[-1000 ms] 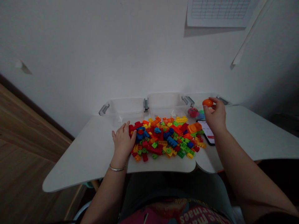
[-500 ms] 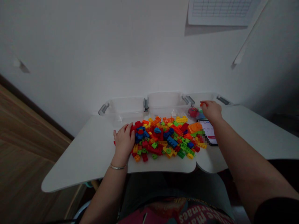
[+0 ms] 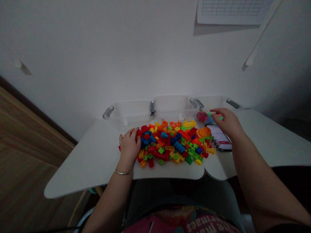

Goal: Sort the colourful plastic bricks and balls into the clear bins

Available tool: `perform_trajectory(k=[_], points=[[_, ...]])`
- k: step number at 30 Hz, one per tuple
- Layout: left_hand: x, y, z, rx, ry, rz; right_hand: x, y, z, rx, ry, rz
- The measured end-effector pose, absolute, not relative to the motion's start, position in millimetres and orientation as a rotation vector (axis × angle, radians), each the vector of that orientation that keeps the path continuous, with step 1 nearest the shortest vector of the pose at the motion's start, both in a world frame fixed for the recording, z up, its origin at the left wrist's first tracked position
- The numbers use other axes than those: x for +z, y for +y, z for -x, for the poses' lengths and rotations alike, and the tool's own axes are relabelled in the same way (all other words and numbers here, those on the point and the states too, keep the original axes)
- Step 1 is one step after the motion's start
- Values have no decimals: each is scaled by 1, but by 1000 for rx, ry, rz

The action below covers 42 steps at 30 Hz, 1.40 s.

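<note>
Left hand (image 3: 130, 145) lies on bricks (image 3: 167, 145) near the table's (image 3: 92, 158) front edge, hold unclear; right hand (image 3: 213, 113), thumb and fingers slightly parted, empty, hovers by the back-edge bin (image 3: 211, 102).

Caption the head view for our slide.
Left hand touches multicoloured plastic bricks; right hand near a clear plastic bin.

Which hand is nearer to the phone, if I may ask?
Right. The right hand overlaps the right edge of the phone in this view, while the left hand is across the bricks, at their left end.
</note>
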State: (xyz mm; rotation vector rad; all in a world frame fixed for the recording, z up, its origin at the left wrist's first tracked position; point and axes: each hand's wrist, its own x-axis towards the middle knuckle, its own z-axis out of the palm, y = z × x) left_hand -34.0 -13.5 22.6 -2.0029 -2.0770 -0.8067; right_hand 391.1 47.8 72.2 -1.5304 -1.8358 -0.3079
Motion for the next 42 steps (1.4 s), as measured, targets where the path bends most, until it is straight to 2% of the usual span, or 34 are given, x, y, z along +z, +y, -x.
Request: perform_trajectory(k=[5,12,23,33,37,42], points=[[22,-14,30,-814,-2084,2007,49,25,-394,-177,-2155,1439],[24,-16,27,-815,-2073,2007,23,13,-389,-255,-2352,1559],[28,-17,27,-802,-2087,2006,23,13,-380,-413,-2342,1655],[31,-20,29,-796,-2094,2007,41,3,-383,-517,-2262,1564],[30,-19,30,-788,-2080,2012,44,3,-387,-379,-2119,1471],[30,-20,32,-796,-2078,2006,34,10,-383,76,-1786,1322]])
